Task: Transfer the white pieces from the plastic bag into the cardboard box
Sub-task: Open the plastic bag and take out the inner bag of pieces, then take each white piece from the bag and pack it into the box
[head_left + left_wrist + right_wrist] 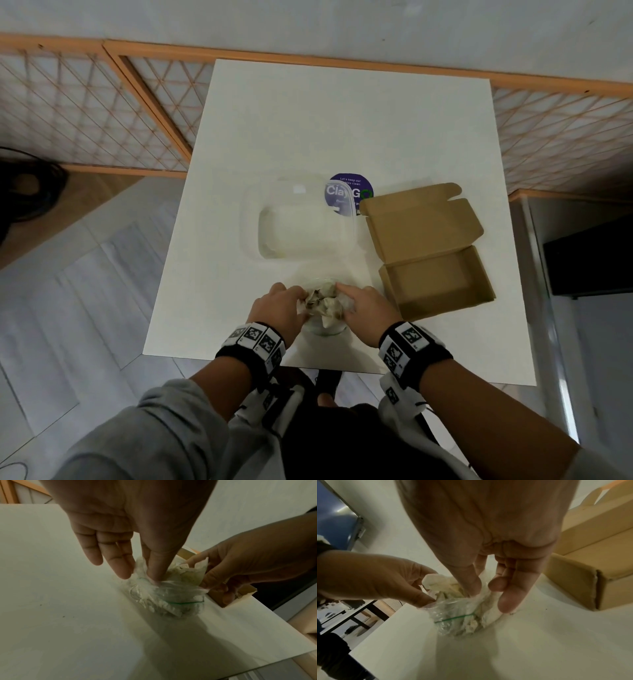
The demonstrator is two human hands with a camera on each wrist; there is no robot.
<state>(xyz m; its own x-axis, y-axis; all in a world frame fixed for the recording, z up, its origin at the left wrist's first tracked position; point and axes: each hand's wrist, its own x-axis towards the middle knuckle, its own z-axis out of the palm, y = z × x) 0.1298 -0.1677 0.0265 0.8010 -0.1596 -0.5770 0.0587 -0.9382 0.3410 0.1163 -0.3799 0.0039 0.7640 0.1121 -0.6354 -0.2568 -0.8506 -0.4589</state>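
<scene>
A small clear plastic bag (323, 305) with a green line across it sits near the front edge of the white table (342, 120), stuffed with crumpled white pieces (164, 605). My left hand (281, 308) pinches the bag's left rim between thumb and forefinger, its other fingers straight. My right hand (368, 308) pinches the right rim, seen up close as the bag (458, 616) in the right wrist view. The open brown cardboard box (435, 281) stands empty just right of my right hand, its lid folded back.
A clear plastic container (301, 219) sits behind the bag at the table's middle, partly over a purple round sticker (349, 192). An orange-framed lattice screen (102, 113) stands behind the table. A black item (589, 260) lies to the right, off the table.
</scene>
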